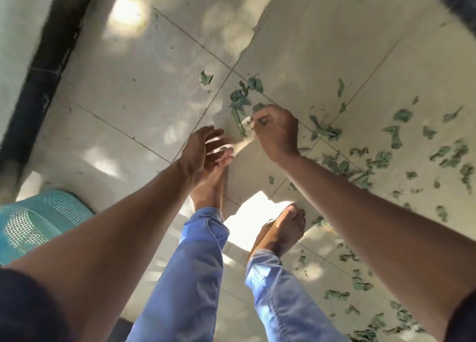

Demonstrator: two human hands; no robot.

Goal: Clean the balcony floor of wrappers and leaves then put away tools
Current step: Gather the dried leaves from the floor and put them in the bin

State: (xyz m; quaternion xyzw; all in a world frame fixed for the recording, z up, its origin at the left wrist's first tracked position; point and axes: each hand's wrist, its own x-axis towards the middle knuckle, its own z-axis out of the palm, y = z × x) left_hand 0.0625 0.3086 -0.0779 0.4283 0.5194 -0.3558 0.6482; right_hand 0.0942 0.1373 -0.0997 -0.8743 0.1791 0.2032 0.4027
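Green leaves (381, 161) lie scattered over the pale tiled balcony floor (134, 92), thickest on the right side and in a small clump (240, 99) near the middle. My right hand (277, 133) is down at that clump with its fingers closed around a few leaves. My left hand (203, 151) hovers beside it to the left, fingers spread and empty, above my bare left foot. No wrappers or tools can be made out.
A teal perforated plastic basket (33, 223) stands at the lower left. A dark strip (43, 79) runs along the wall at the left. My bare feet (280, 231) and blue trouser legs (185, 272) fill the lower middle. Sunlight patches fall on the tiles.
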